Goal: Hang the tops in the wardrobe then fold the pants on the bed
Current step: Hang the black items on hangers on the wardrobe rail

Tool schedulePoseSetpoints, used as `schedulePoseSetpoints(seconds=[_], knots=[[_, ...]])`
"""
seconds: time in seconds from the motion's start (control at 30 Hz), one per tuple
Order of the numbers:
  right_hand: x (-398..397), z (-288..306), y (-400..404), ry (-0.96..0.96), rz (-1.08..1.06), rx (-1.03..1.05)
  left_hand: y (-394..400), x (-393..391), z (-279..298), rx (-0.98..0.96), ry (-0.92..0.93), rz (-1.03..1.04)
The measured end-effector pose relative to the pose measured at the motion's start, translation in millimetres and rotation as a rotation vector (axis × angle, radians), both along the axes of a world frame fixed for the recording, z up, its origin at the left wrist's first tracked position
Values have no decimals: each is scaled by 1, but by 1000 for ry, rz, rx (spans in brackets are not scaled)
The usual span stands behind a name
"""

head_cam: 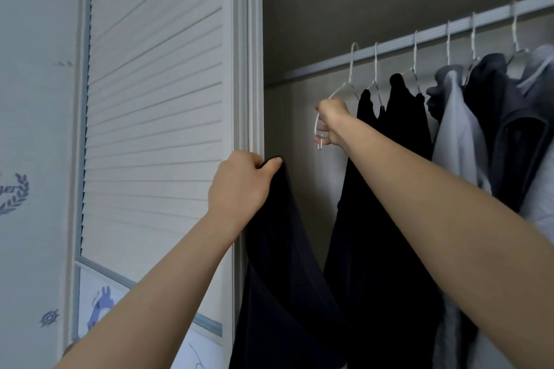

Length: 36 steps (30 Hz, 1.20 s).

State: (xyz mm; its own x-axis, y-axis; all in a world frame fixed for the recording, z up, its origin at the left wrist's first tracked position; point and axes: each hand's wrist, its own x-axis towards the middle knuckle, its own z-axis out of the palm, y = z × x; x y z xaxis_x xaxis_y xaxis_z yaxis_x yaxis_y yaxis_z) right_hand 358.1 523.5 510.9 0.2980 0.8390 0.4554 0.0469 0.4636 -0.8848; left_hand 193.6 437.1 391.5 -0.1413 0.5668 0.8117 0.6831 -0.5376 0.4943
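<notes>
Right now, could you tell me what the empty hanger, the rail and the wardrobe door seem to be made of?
White hanger: thin, probably coated wire, judging by its slim bent outline; the right hand grips it.
Rail: looks like pale metal, with lengthwise ribs and a dull sheen.
Wardrobe door: white painted slats, wood or board; which one cannot be told.

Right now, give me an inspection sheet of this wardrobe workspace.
Surface: wardrobe rail carries a row of white hangers.
Job's things: dark top hangs from the left hand; empty white hanger is hooked on the rail.
Clutter: dark garments and a pale grey garment are already hung.
Grippers: left hand grips the dark top; right hand grips the empty white hanger.
Cables: nothing seen.
Surroundings: louvred door to the left; bed not in view.
</notes>
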Motion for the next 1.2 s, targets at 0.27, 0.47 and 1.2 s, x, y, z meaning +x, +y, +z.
schedulePoseSetpoints(seconds=[0.27, 0.47, 1.2], knots=[[-15, -42, -67, -118, 194, 158, 1, 8, -5, -5, 42, 113], [21, -111, -164, -70, 323, 136, -2, 18, -10, -87, 168, 297], [174, -271, -393, 29, 240, -108, -68, 59, -74, -489, 174, 24]])
